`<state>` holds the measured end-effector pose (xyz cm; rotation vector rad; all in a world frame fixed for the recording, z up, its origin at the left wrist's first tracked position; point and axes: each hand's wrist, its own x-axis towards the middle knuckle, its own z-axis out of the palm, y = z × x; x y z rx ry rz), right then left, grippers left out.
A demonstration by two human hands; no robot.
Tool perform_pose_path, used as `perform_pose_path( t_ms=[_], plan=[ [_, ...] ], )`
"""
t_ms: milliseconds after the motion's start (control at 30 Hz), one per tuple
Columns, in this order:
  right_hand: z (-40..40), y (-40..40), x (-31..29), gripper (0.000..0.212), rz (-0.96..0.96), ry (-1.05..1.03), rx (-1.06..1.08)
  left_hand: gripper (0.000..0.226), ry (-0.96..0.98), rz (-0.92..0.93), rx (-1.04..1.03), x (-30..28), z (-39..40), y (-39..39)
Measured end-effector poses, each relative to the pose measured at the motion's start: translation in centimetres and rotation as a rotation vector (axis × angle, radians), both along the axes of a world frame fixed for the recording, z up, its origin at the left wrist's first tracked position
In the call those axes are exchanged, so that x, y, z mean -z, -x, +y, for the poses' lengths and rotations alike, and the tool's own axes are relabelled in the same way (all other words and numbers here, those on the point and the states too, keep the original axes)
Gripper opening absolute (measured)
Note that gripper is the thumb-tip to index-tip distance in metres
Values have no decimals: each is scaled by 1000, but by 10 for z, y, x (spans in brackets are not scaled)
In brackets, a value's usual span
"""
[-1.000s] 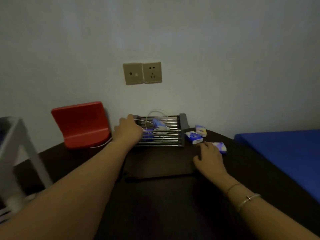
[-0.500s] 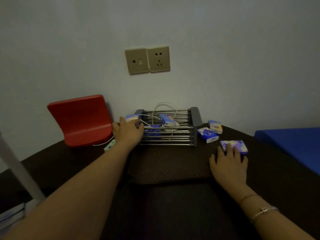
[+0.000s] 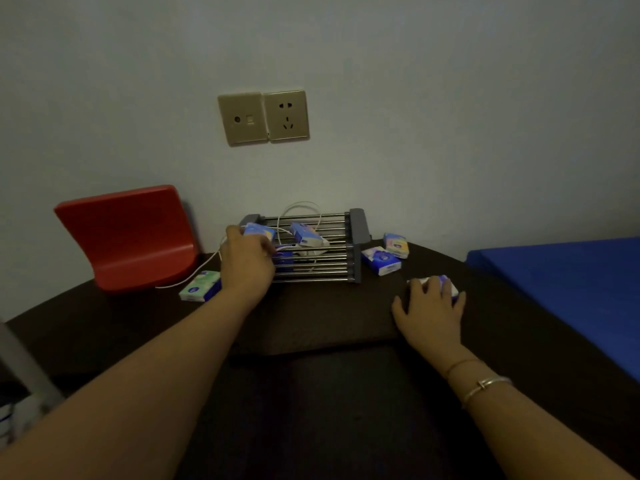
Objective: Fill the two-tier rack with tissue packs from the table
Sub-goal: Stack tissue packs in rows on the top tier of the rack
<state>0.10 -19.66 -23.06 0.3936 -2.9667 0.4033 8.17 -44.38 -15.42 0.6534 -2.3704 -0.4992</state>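
At the table's [image 3: 311,327] back edge the left hand [image 3: 247,261] grips a tissue pack [image 3: 259,232] at the rack's [image 3: 322,249] upper-tier left end, while the right hand [image 3: 431,311] lies fingers spread over another pack [image 3: 446,285] toward the table's right edge

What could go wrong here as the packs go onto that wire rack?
The white cable loops through the rack, so the pack that the left hand grips at the top tier might snag it. The pack already on top lies tilted and could slip between the bars. The right hand covers another pack in dim light, so it may fumble the pick-up.
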Motion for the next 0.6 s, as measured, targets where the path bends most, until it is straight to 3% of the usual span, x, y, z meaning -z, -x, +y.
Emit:
perform_pose_path(
  t_ms=[200,333,400,600],
  plan=[
    [27,-16,-12,58,2,-63,-43,25,-160,97,126,-10,36,-22],
    [42,-32,-23,75,-114,-229,-70,18,-411,27,249,-9,73,-48],
    [49,-42,-29,73,-109,-287,-68,18,-502,-27,309,-7,85,-61],
    [62,-67,-41,68,-174,-313,-99,51,-798,-93,433,-16,105,-100]
  ],
)
